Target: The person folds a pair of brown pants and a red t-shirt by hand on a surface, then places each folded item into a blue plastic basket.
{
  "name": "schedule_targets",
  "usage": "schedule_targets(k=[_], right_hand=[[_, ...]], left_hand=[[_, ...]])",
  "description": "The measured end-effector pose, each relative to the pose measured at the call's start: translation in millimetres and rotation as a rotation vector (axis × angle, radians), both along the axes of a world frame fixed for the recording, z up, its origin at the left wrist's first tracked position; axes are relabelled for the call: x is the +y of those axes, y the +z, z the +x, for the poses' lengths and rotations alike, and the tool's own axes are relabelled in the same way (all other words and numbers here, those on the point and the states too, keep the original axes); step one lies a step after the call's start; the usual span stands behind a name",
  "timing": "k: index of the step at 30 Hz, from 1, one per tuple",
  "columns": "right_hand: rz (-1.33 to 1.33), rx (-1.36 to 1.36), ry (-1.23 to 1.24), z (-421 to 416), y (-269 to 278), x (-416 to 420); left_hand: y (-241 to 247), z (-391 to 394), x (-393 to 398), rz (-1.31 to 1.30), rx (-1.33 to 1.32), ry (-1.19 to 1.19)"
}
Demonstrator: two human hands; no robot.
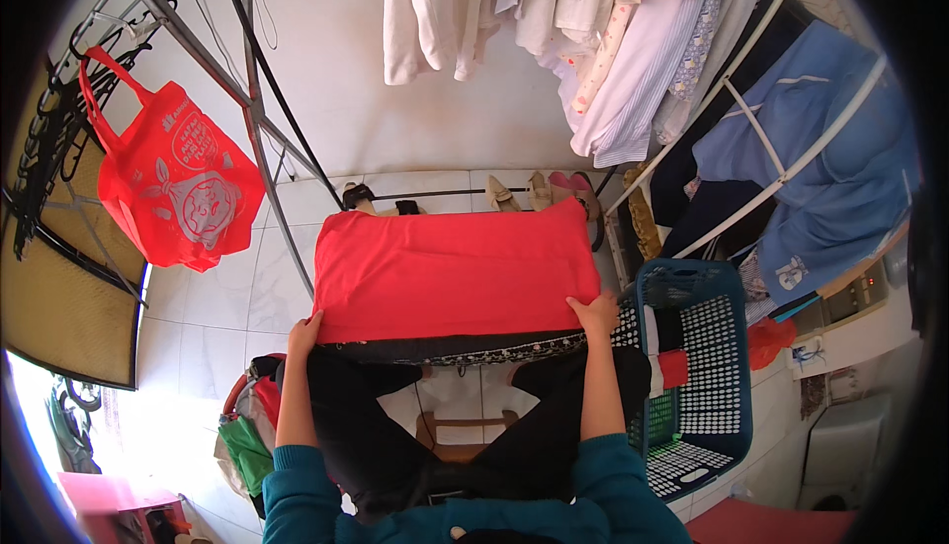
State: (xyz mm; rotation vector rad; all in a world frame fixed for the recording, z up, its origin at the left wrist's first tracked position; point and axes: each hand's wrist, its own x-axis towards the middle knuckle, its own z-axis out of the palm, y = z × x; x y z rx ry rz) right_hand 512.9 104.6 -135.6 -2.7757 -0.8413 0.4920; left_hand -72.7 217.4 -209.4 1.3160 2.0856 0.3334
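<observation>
A red cloth point(452, 270), probably a garment, lies spread nearly flat over a board with a dark patterned cover point(474, 347), across and in front of my knees. My left hand point(302, 335) grips the near left corner of the cloth between thumb and fingers. On the right, my right hand point(595, 314) pinches the cloth's near right edge. What lies beneath the cloth is mostly hidden.
A blue plastic basket point(715, 366) holding folded cloth stands at my right. Clothes are heaped at my left point(248, 440). A red bag point(182, 173) hangs from a metal rack; light clothes point(623, 62) hang ahead. Shoes point(504, 194) stand beyond the board.
</observation>
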Motion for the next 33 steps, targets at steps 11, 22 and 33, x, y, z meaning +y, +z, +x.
schedule_targets(k=[11,22,33], right_hand=[[0.495,0.789,-0.05,41,-33,9],[1.327,1.65,-0.005,49,120,89],[1.0,1.319,0.005,49,62,-53]], left_hand=[[46,39,2,0.094,-1.091,0.264],[199,62,56,0.652,-1.408,0.074],[151,31,-118,0.389,-1.049,0.124]])
